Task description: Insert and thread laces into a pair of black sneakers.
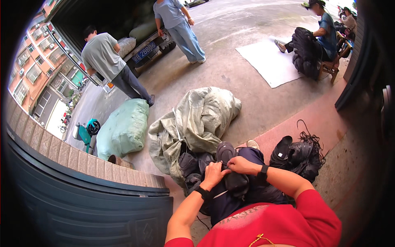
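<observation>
A black shoe (237,182), perhaps only an upper, lies over my lap with its dark grey rounded end (225,151) pointing away from me. My left hand (213,174) pinches its near left edge, fingers closed. Close beside it, my right hand (242,165) is also closed on the shoe, with thumb and fingertips together. Whatever small part sits between the fingertips is too small to make out. More dark shoes (189,164) spill from the mouth of a greyish woven sack (201,117) just beyond my left hand.
To the right lies a heap of black shoes (299,156) with loose laces (310,138). A pale green sack (123,127) stands at left, near a blue door panel (90,201). Two people stand by a truck (144,51); another sits beside a white sheet (267,61) holding black shoes.
</observation>
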{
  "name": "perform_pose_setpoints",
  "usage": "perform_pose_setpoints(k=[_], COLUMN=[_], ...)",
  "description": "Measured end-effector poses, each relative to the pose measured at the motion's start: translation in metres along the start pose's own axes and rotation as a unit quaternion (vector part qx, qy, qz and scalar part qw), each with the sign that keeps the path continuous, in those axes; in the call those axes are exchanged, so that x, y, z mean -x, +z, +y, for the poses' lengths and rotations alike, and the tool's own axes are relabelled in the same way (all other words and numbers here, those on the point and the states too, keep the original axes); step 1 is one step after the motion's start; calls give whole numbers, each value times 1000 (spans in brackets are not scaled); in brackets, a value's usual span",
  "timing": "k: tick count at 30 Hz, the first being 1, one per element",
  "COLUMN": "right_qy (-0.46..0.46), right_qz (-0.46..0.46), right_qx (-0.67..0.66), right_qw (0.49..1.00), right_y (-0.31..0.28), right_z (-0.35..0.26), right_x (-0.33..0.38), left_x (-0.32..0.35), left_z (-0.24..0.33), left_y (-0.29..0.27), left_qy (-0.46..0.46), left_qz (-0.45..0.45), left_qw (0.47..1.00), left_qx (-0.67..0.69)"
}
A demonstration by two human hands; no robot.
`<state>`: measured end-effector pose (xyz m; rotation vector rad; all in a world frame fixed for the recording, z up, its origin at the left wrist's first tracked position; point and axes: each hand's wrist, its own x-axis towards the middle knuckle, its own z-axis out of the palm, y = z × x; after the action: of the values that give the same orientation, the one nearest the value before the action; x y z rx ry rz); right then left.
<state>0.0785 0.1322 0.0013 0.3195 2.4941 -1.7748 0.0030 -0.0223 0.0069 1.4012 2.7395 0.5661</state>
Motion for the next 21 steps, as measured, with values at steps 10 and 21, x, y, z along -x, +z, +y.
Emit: perform_pose_setpoints(k=[10,21], right_qy=[-104,-179], right_qz=[-18,-3], right_qx=[320,502], right_qw=[941,846], right_y=[21,40], right_z=[-2,-6], right_x=[-2,-1], left_x=[-16,-7], left_z=[-6,-1], left_y=[-4,1], left_qy=[-23,-8], left_qz=[-202,-160], left_qw=[979,984], left_qx=[-28,-84])
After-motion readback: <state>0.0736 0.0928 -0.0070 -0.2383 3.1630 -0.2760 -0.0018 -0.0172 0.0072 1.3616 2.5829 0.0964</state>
